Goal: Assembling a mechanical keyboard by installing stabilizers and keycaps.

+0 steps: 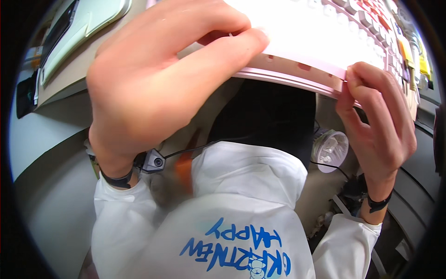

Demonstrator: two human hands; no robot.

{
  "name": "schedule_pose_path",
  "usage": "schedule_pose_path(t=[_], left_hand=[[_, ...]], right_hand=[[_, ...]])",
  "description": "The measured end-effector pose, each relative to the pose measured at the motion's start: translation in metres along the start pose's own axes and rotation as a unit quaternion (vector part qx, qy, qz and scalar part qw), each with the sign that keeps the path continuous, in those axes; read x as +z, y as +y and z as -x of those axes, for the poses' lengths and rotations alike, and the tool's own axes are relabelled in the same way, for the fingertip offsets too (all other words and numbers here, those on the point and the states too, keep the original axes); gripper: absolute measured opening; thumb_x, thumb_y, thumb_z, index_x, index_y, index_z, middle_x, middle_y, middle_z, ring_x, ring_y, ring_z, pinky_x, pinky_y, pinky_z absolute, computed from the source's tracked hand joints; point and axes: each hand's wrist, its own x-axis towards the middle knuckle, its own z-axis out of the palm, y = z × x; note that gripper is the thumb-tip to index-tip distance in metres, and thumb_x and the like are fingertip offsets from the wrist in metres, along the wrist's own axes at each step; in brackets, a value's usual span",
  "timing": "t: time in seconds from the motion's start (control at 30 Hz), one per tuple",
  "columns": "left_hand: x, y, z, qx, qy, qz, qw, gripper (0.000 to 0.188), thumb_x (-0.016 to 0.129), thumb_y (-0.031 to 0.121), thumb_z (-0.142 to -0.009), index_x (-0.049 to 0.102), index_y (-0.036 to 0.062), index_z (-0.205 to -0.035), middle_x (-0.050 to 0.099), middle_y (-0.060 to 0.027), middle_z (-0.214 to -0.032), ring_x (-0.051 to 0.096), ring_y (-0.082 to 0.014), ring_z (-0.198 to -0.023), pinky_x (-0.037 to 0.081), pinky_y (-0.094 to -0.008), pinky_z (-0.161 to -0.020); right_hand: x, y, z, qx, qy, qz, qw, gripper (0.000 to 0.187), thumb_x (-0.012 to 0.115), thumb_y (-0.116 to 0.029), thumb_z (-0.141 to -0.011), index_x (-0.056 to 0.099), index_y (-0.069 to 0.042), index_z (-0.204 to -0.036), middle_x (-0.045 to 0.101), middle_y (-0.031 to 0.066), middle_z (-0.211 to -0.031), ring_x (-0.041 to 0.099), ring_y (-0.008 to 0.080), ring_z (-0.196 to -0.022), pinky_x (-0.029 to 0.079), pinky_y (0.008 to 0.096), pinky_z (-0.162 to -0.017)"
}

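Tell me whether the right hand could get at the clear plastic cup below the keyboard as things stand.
Probably yes, but not freely. The right hand is pinching the edge of the pale keyboard, so it would have to let go first. The clear plastic cup lies just beside that wrist with nothing visible between them.

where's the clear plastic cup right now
In the head view the cup sits lower right, below the keyboard edge and just left of the right hand.

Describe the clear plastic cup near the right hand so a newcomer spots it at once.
Start from the pale pink keyboard held up by both hands, then drop below its front edge toward the right hand. Just left of that wrist lies a clear plastic cup. It alone is see-through and crinkled, against the dark gap and white sleeve.
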Motion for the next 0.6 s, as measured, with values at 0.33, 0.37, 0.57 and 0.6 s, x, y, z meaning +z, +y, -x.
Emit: schedule_pose_path(t=[0.33,0.37,0.57,0.6], left_hand=[[0.011,-0.009,0.007,0.051,0.045,-0.020,0.997,0.034,0.081,-0.004,-0.069,0.077,-0.0037,-0.102,0.073,-0.0138,-0.091,0.069,-0.0230,-0.075,0.055,-0.0286,-0.063],[0.012,-0.005,0.009,0.042,0.053,-0.037,0.997,0.034,0.082,-0.004,-0.069,0.078,-0.0034,-0.102,0.073,-0.0136,-0.091,0.069,-0.0231,-0.075,0.055,-0.0287,-0.064],[0.007,-0.009,0.009,0.055,0.042,-0.064,0.996,0.032,0.083,-0.004,-0.069,0.078,-0.0032,-0.101,0.074,-0.0136,-0.090,0.070,-0.0238,-0.076,0.056,-0.0288,-0.065],[0.006,-0.009,0.007,0.058,0.040,-0.060,0.996,0.032,0.083,-0.004,-0.070,0.078,-0.0035,-0.101,0.074,-0.0138,-0.090,0.070,-0.0239,-0.076,0.056,-0.0288,-0.066]], right_hand=[[-0.011,0.002,0.003,-0.005,-0.061,0.030,0.998,0.024,0.086,0.008,-0.072,0.070,0.003,-0.089,0.074,0.0164,-0.101,0.074,0.0294,-0.090,0.061,0.0342,-0.078],[-0.011,0.002,0.003,-0.003,-0.060,0.027,0.998,0.024,0.086,0.008,-0.072,0.070,0.003,-0.089,0.074,0.0164,-0.101,0.074,0.0294,-0.090,0.061,0.0342,-0.078],[-0.008,0.006,0.005,-0.013,-0.042,0.021,0.999,0.024,0.086,0.008,-0.073,0.070,0.004,-0.090,0.073,0.0188,-0.100,0.074,0.0313,-0.089,0.061,0.0363,-0.078],[-0.011,0.009,0.004,-0.030,-0.043,0.023,0.998,0.026,0.086,0.006,-0.074,0.072,0.001,-0.095,0.074,0.0174,-0.100,0.075,0.0305,-0.089,0.063,0.0362,-0.077]])
